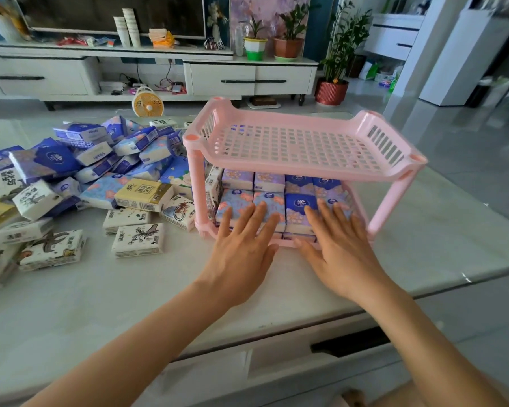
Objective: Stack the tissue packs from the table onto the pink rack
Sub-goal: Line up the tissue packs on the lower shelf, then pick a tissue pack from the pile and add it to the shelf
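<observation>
Left hand [243, 245], right hand [337, 245] flat against tissue packs [282, 201]; pink rack [303, 148] lower shelf

"Vinda" on a dark blue tissue pack [299, 205]

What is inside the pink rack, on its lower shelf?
Blue and purple tissue packs fill it, in at least two rows. The left hand and right hand lie flat on the front row. The top shelf of the pink rack hides anything farther back.

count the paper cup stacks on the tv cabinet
2: the left stack of paper cups and the right stack beside it, both on the TV cabinet; none seems hidden.
</observation>
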Tool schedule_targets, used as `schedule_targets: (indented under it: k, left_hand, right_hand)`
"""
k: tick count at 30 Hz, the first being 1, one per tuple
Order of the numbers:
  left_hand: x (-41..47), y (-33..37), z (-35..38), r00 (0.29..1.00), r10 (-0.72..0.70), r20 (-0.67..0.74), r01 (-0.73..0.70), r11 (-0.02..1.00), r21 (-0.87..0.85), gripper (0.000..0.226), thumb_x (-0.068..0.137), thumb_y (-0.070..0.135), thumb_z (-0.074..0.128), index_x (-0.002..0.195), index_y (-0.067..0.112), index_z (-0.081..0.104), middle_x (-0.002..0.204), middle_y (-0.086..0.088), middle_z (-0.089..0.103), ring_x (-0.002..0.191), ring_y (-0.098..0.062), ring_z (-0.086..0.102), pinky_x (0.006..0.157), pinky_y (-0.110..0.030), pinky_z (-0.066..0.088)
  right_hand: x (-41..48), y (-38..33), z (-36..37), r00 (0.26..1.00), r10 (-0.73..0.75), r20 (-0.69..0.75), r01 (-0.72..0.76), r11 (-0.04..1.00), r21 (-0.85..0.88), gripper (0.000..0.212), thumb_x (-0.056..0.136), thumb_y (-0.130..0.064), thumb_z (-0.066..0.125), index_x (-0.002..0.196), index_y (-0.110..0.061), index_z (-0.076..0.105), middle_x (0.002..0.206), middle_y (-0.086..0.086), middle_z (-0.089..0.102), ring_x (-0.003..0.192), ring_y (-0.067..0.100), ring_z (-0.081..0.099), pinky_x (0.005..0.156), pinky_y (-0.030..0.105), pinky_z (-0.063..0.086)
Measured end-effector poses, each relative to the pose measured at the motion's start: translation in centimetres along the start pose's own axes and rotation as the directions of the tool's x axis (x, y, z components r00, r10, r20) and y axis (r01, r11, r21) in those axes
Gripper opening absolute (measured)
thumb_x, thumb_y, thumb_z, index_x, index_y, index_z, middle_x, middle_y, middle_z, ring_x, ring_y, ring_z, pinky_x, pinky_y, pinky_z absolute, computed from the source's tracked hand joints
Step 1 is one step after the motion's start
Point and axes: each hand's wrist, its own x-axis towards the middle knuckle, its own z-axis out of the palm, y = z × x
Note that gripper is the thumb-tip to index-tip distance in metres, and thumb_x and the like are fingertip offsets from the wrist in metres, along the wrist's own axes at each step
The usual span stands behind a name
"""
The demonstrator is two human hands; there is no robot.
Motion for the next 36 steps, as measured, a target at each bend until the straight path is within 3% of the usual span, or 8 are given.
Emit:
schedule_targets:
  k: [3,6,9,14,19,28,32,36]
  left_hand:
    - [-0.1,-0.1,-0.3,1.0,0.012,-0.003,-0.012,1.0,-0.015,0.052,0.088,0.033,0.032,0.128,0.01,0.054,0.132,-0.016,0.053,0.121,-0.034,0.052,0.097,-0.06,0.037]
    - [-1.0,-0.1,-1.5,0.997,0.064,-0.047,-0.067,0.994,-0.086,0.048,0.088,0.028,0.033,0.126,0.008,0.054,0.135,-0.016,0.05,0.126,-0.033,0.046,0.101,-0.055,0.034]
    - [-3.5,-1.1,-3.3,0.991,0.114,-0.075,-0.126,0.975,-0.184,0.04,0.09,0.025,0.039,0.12,0.006,0.056,0.137,-0.014,0.048,0.13,-0.03,0.043,0.107,-0.046,0.032]
    - [-8.9,-5.7,-5.6,0.994,0.055,-0.094,-0.075,0.97,-0.23,0.031,0.089,0.021,0.044,0.113,0.012,0.061,0.133,-0.009,0.052,0.126,-0.023,0.045,0.102,-0.039,0.034]
    - [-12.8,-11.0,-7.3,0.952,-0.235,-0.196,0.156,0.924,-0.35,0.026,0.088,0.022,0.041,0.104,0.016,0.061,0.124,-0.001,0.055,0.113,-0.017,0.051,0.095,-0.022,0.034]
    - [-15.8,-17.8,-10.7,0.837,-0.446,-0.317,0.317,0.867,-0.384,0.028,0.087,0.019,0.04,0.098,0.011,0.064,0.11,-0.001,0.06,0.103,-0.015,0.055,0.087,-0.024,0.04]
    - [-17.1,-20.3,-11.9,0.769,-0.533,-0.353,0.391,0.829,-0.4,0.029,0.086,0.02,0.041,0.096,0.01,0.065,0.104,0.005,0.059,0.097,-0.01,0.053,0.081,-0.016,0.035]
    - [-17.5,-21.8,-12.6,0.702,-0.624,-0.342,0.461,0.765,-0.45,0.025,0.086,0.015,0.044,0.099,0.013,0.065,0.102,0.012,0.053,0.097,-0.006,0.049,0.075,-0.013,0.032]
  right_hand:
    - [0.2,-0.3,0.1,1.0,0.009,-0.021,-0.008,1.0,0.027,0.089,0.073,-0.069,-0.004,0.149,-0.022,0.0,0.157,0.008,-0.007,0.144,0.024,-0.009,0.113,0.037,-0.011]
    - [0.3,-2.2,-0.4,0.945,-0.095,-0.314,0.149,0.977,0.151,0.074,0.087,-0.055,0.024,0.141,-0.007,0.034,0.147,0.018,0.034,0.139,0.029,0.025,0.115,0.04,0.02]
    - [-0.1,-5.5,-0.8,0.857,-0.201,-0.475,0.387,0.859,0.335,0.041,0.092,-0.03,0.041,0.124,-0.007,0.052,0.121,0.009,0.059,0.114,0.014,0.046,0.097,0.022,0.035]
    - [-0.4,-10.1,0.4,0.859,-0.33,-0.392,0.496,0.729,0.473,0.036,0.091,-0.015,0.048,0.126,-0.023,0.044,0.118,-0.002,0.059,0.108,0.004,0.049,0.094,0.014,0.039]
    - [0.0,-14.3,1.7,0.853,-0.366,-0.372,0.521,0.638,0.566,0.035,0.09,-0.02,0.044,0.123,-0.029,0.042,0.11,-0.005,0.062,0.1,0.003,0.055,0.088,0.021,0.046]
    - [3.0,-25.0,2.1,0.886,-0.38,-0.265,0.435,0.485,0.758,0.046,0.085,-0.027,0.044,0.122,-0.05,0.03,0.113,-0.015,0.054,0.1,0.003,0.052,0.086,0.01,0.039]
    - [6.6,-29.8,1.2,0.892,-0.37,-0.261,0.434,0.535,0.725,0.056,0.09,-0.011,0.045,0.138,-0.033,0.026,0.126,-0.007,0.046,0.111,0.002,0.044,0.095,0.016,0.036]
    - [12.7,-32.7,-0.9,0.878,-0.443,-0.18,0.471,0.733,0.491,0.072,0.08,0.01,0.044,0.142,-0.018,0.019,0.136,0.007,0.041,0.124,0.02,0.037,0.101,0.032,0.035]
